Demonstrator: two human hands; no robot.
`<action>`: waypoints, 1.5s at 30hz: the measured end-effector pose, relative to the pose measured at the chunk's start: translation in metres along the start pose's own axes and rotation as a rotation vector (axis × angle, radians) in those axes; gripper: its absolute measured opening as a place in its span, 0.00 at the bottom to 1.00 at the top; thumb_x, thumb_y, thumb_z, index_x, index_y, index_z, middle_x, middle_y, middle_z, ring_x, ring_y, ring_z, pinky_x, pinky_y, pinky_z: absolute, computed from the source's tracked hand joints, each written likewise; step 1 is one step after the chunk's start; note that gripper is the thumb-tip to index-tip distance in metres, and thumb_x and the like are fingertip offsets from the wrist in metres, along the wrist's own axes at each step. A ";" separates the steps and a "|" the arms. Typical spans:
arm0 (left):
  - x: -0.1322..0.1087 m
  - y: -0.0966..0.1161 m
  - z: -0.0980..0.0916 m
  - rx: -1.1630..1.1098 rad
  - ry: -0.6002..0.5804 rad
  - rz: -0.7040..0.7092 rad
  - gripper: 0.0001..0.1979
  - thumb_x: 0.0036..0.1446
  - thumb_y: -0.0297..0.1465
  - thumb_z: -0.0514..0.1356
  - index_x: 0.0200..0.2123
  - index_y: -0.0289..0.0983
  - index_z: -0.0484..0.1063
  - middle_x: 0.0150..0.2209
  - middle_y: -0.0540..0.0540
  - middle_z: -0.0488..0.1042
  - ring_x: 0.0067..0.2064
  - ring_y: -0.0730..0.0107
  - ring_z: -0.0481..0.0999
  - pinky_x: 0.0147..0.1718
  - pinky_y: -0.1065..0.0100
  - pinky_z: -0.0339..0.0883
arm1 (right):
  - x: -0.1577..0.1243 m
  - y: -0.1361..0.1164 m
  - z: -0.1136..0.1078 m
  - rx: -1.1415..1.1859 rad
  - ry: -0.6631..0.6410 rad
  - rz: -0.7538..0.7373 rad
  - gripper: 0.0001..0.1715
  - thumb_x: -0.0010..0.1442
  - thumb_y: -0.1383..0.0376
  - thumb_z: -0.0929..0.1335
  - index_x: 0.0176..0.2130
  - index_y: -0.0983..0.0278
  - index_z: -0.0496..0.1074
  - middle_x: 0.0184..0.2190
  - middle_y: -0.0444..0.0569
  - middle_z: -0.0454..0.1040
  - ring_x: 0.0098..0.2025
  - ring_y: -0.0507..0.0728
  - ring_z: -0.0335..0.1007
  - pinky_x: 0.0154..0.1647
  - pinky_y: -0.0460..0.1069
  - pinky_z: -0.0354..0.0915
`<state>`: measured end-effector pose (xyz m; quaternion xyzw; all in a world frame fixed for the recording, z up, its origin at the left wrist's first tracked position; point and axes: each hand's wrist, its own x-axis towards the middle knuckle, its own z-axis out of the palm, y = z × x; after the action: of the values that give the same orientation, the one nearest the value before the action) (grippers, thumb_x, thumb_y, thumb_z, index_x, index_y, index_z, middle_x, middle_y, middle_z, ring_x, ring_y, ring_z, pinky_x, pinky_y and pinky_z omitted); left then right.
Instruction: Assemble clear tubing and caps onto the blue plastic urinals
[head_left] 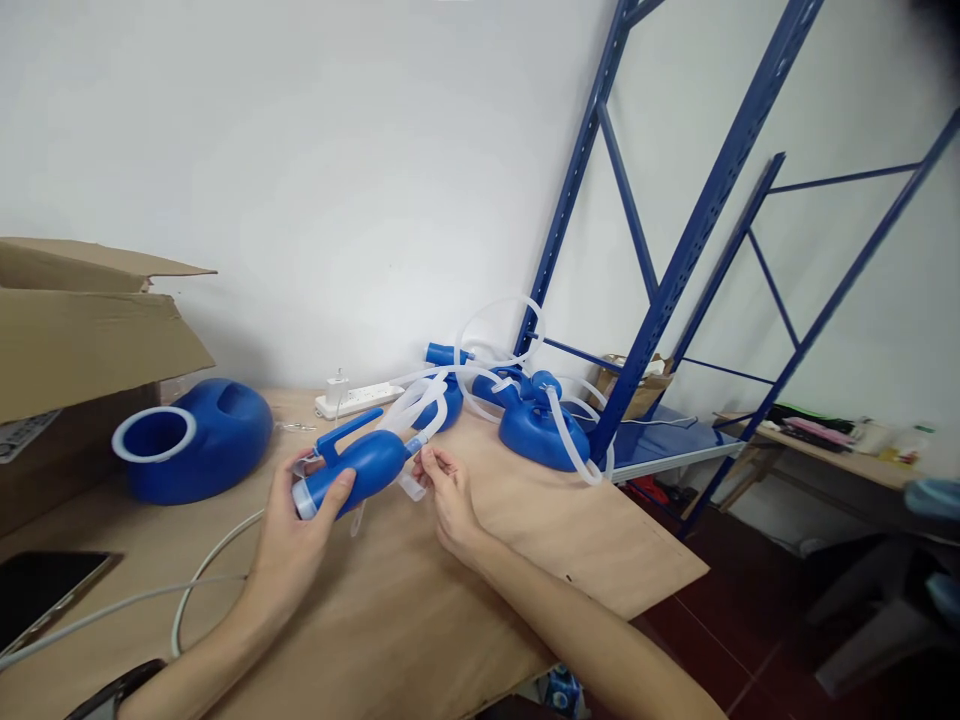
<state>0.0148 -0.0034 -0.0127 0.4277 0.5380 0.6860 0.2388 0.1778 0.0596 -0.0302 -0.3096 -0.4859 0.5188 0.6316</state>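
Observation:
My left hand (300, 525) is wrapped round a blue plastic urinal head (367, 468) with a whitish collar at its near end and a blue handle on top. From its far narrow end, a clear flexible tube (442, 408) curves up and back over the table. Thumb and fingers of my right hand (448, 495) are pinched together at the joint between the nozzle and the tube. What exactly lies between those fingertips is partly hidden. Below the joint hangs a short, wide clear tube end (410, 486).
On the left are a blue urinal bottle (217, 440) with a white rim, an open cardboard box (90, 340) and a phone (49, 595). A power strip (360, 398) lies by the wall. Several blue bottles with tubes, one blue bottle (544, 435) nearest, sit beside a blue metal rack (667, 290).

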 end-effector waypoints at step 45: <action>0.009 0.004 -0.004 -0.017 0.030 -0.084 0.35 0.43 0.52 0.68 0.52 0.41 0.70 0.49 0.44 0.76 0.54 0.50 0.75 0.53 0.55 0.71 | 0.016 0.009 -0.015 0.012 -0.251 0.192 0.28 0.55 0.46 0.75 0.46 0.63 0.78 0.42 0.51 0.79 0.41 0.56 0.75 0.28 0.45 0.63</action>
<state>0.0075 0.0001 -0.0058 0.3926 0.5531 0.6862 0.2629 0.1889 0.0792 -0.0384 -0.2835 -0.5261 0.6142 0.5153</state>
